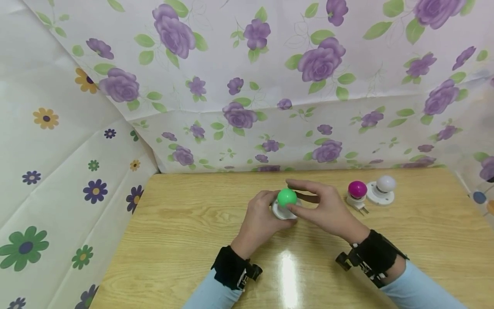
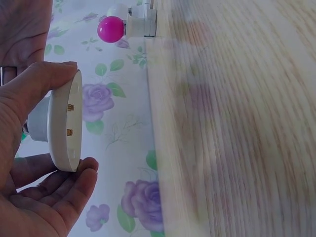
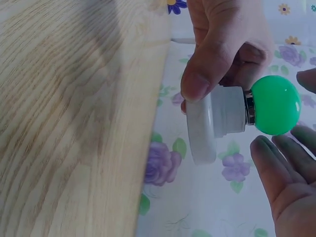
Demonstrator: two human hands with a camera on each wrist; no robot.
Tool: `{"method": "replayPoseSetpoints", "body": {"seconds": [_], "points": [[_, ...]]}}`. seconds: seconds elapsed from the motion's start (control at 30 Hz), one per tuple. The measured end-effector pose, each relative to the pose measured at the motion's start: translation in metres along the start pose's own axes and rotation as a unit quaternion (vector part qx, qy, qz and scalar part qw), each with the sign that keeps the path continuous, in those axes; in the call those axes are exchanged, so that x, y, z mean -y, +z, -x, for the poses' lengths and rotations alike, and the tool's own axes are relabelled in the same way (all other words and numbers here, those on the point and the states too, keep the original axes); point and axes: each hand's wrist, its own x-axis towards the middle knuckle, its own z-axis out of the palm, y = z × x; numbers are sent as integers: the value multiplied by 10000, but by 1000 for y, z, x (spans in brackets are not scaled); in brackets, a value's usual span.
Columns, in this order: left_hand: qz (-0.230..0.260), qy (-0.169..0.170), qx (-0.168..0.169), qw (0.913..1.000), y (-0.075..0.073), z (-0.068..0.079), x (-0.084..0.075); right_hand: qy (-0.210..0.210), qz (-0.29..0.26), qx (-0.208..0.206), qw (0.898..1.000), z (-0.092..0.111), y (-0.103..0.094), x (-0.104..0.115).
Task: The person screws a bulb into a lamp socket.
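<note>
My left hand [image 1: 262,214] grips a white round lamp holder [image 1: 283,213] by the rim of its base. Raised off the table, the holder is turned on its side in both wrist views. Two brass screws [image 2: 70,132] show on its underside in the left wrist view. A green light bulb [image 3: 276,104] sits in the holder, a strip of its metal base showing at the socket. Around that bulb my right hand [image 1: 328,210] is spread, fingers and thumb on opposite sides. Gaps show between the bulb and these fingers in the right wrist view.
To the right on the wooden table [image 1: 173,236] stands a magenta bulb [image 1: 357,189] in a white two-pin plug socket [image 1: 356,201]. Just beyond it, a white bulb [image 1: 386,183] sits on a round white base [image 1: 380,198]. Flower-patterned sheeting [image 1: 239,77] hangs behind the table.
</note>
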Motion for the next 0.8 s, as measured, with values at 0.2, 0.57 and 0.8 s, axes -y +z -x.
{"method": "replayPoseSetpoints", "body": {"seconds": [0.2, 0.57, 0.8], "points": [[-24, 38, 46, 10000, 0, -1, -1, -56, -51, 361, 9993, -1, 0, -3], [-39, 91, 74, 9999, 2, 0, -3, -263, -142, 368, 9989, 2, 2, -37], [-46, 89, 37, 9999, 2, -1, -4, -178, -34, 51, 9998, 2, 2, -38]]}}
